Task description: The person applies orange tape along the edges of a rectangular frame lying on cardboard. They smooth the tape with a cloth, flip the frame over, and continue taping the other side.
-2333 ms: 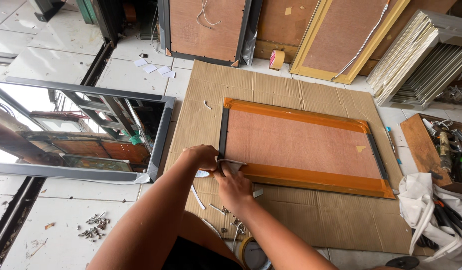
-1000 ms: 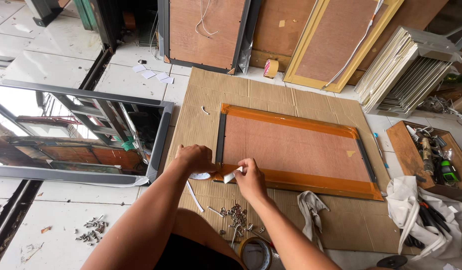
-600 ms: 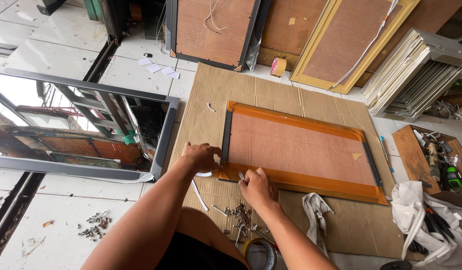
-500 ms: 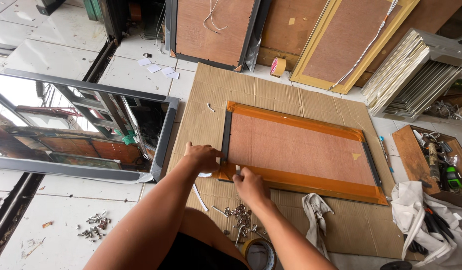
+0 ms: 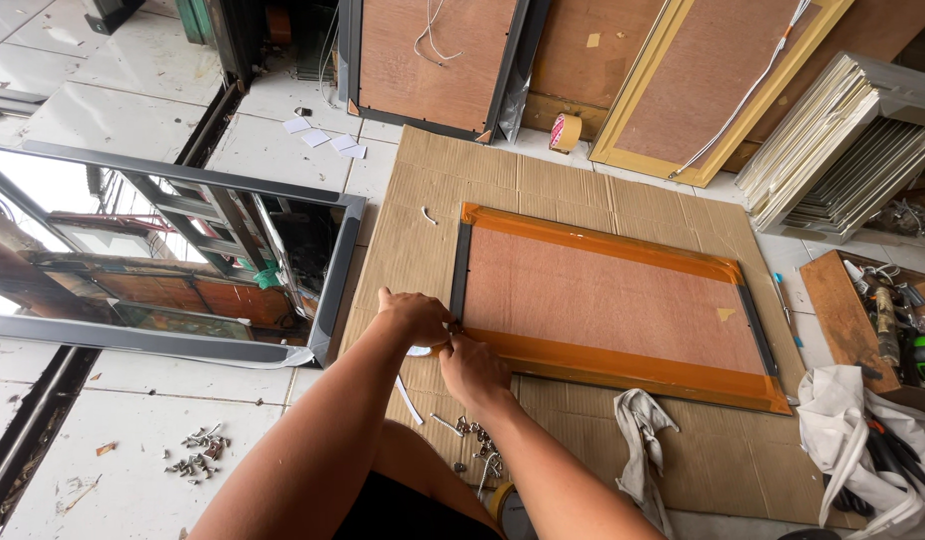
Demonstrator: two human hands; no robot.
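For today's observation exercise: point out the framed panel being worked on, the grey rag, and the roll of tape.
Framed panel (image 5: pixel 603 300), head view: middle of its brown backing board.
Grey rag (image 5: pixel 638 425), head view: upper folds, on the cardboard.
Roll of tape (image 5: pixel 566 131), head view: its outer side.

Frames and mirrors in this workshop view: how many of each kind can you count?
Frame lying face down on the cardboard, edged with orange tape, under both hands: 1
Framed mirror lying on the floor: 1
Frames leaning against the back wall: 2, dark and yellow
Total: 4
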